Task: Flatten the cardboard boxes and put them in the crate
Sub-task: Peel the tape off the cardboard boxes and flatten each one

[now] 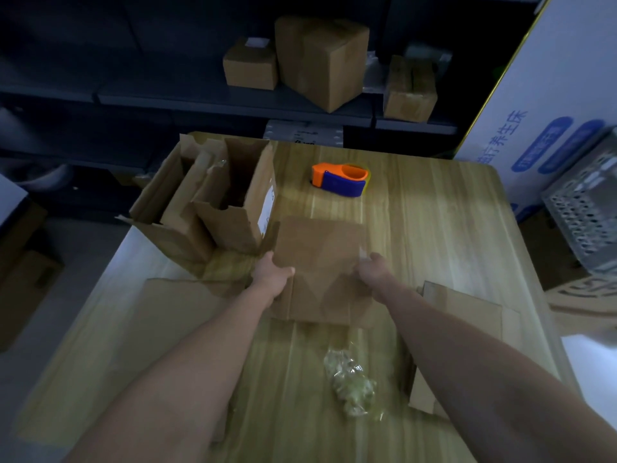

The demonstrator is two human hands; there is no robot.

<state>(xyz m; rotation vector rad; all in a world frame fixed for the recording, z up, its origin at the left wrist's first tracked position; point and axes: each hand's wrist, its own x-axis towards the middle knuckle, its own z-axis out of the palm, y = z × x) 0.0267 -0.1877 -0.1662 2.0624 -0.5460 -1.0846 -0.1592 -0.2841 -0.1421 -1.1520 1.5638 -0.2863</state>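
frame dim and motion-blurred. crate [587, 212] cut off at right edge. cardboard box [320, 259] mid-table [434, 228], long axis running away from the person, far end toward tape dispenser [340, 179]. left hand [271, 272] grips its left edge, right hand [371, 273] its right edge; fingers mostly hidden.

On the table [434, 228] before us we hold a cardboard box [320, 262] between our left hand [271, 273] and right hand [371, 271]. Behind it lies the tape dispenser [340, 180], to its left stand opened boxes [213, 208], and nearer us lies crumpled plastic wrap [350, 382]. The crate [581, 215] stands off the table's right side.
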